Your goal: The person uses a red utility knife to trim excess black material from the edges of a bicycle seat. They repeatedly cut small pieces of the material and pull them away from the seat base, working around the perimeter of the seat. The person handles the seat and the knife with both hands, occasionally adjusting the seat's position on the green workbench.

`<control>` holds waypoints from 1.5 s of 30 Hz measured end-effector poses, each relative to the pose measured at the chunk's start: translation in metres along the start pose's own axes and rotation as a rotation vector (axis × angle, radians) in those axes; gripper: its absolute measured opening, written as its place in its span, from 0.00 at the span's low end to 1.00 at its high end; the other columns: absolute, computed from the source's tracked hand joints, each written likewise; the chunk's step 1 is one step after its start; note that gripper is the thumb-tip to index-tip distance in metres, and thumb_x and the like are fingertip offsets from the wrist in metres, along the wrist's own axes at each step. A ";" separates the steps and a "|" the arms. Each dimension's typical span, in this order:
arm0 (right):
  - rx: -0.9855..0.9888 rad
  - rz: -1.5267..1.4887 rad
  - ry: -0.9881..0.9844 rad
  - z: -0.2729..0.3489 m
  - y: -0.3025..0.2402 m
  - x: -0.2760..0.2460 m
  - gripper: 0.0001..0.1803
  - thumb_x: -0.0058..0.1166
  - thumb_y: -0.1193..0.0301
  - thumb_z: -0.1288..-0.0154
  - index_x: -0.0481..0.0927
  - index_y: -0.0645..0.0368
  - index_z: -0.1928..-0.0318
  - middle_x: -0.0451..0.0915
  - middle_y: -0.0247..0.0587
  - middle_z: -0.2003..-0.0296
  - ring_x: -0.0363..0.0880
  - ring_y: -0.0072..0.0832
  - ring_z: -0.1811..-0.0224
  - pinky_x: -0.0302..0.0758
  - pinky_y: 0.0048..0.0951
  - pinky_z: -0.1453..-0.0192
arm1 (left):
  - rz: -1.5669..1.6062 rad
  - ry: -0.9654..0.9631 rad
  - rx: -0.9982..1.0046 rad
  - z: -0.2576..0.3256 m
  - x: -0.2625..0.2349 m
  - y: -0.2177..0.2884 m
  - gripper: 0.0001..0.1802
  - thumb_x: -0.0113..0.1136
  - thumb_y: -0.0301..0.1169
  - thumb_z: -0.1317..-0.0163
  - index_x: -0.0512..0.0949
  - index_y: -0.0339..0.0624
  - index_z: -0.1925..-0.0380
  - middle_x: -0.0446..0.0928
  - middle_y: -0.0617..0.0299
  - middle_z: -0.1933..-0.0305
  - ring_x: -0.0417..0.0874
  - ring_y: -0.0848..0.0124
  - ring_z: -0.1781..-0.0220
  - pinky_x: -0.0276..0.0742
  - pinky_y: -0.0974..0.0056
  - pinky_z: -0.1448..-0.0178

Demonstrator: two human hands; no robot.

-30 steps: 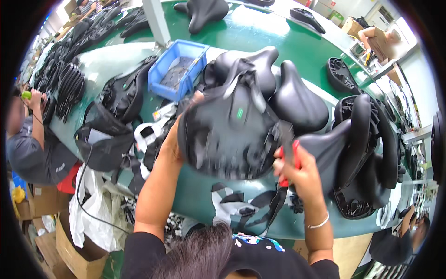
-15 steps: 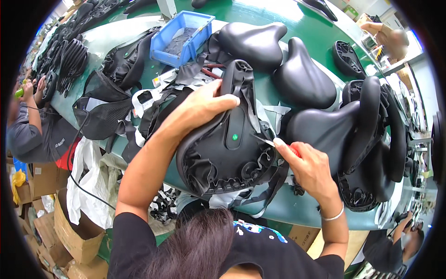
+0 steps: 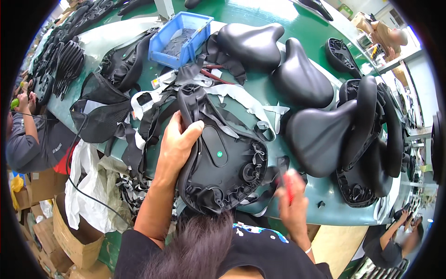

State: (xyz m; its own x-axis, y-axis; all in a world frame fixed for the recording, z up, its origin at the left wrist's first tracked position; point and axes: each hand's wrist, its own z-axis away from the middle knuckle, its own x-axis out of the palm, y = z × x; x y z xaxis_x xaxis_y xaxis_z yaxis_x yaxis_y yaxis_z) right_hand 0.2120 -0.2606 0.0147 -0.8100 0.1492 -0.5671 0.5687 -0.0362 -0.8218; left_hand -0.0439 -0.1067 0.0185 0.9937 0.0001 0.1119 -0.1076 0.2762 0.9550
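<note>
An upturned black bicycle saddle (image 3: 232, 173) rests in front of me, its base showing with a green dot and wrinkled cover edge. My left hand (image 3: 177, 145) is closed round its side near the narrow nose, thumb over the base. To the right of the saddle, my right hand (image 3: 294, 207) grips a red-handled knife (image 3: 290, 189), apart from the saddle and blurred by motion. Offcut strips of pale and black material (image 3: 237, 98) lie just beyond the saddle.
A blue bin (image 3: 175, 58) holding black pieces stands at the back. Finished-looking black saddles (image 3: 304, 76) lie to the right, several stacked. A black mesh cover (image 3: 100, 114) lies left. Cardboard boxes (image 3: 76, 232) sit below left. Other people work at both sides.
The saddle has turned and its nose has shifted left and nearer me, with my left hand on it. My right hand has drawn the knife away from the saddle's edge, toward me.
</note>
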 end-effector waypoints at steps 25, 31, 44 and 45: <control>-0.495 0.667 -0.234 -0.080 -0.012 -0.017 0.30 0.58 0.75 0.43 0.72 0.48 0.37 0.71 0.36 0.79 0.74 0.32 0.83 0.70 0.32 0.80 | -0.469 -0.484 0.258 -0.015 0.049 0.005 0.11 0.58 0.36 0.38 0.82 0.40 0.68 0.78 0.63 0.75 0.69 0.74 0.74 0.63 0.68 0.65; -0.007 0.658 -0.336 -0.017 -0.038 -0.010 0.30 0.54 0.73 0.38 0.68 0.52 0.34 0.82 0.50 0.65 0.79 0.47 0.75 0.70 0.42 0.75 | 0.956 -0.418 0.187 -0.022 0.037 0.013 0.12 0.55 0.38 0.34 0.77 0.43 0.71 0.78 0.66 0.71 0.70 0.78 0.74 0.65 0.71 0.67; -0.150 0.886 -0.213 -0.049 -0.045 0.004 0.31 0.53 0.70 0.38 0.66 0.51 0.34 0.77 0.44 0.80 0.76 0.43 0.82 0.68 0.43 0.77 | -0.315 0.203 0.725 -0.084 0.049 0.017 0.09 0.61 0.30 0.45 0.77 0.39 0.82 0.72 0.66 0.80 0.71 0.74 0.66 0.65 0.64 0.57; -0.157 0.848 -0.211 -0.051 -0.044 0.002 0.30 0.54 0.70 0.38 0.67 0.48 0.34 0.76 0.43 0.81 0.76 0.43 0.82 0.68 0.43 0.77 | -0.094 0.117 0.394 -0.088 0.044 0.022 0.15 0.60 0.34 0.38 0.77 0.40 0.82 0.75 0.67 0.77 0.71 0.77 0.63 0.64 0.68 0.56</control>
State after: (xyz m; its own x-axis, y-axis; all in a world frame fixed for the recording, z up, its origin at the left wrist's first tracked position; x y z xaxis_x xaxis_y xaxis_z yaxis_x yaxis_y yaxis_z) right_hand 0.1925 -0.2084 0.0523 -0.1082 -0.0523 -0.9928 0.9899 0.0868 -0.1124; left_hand 0.0003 -0.0164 0.0205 0.9941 0.1077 0.0088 0.0029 -0.1085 0.9941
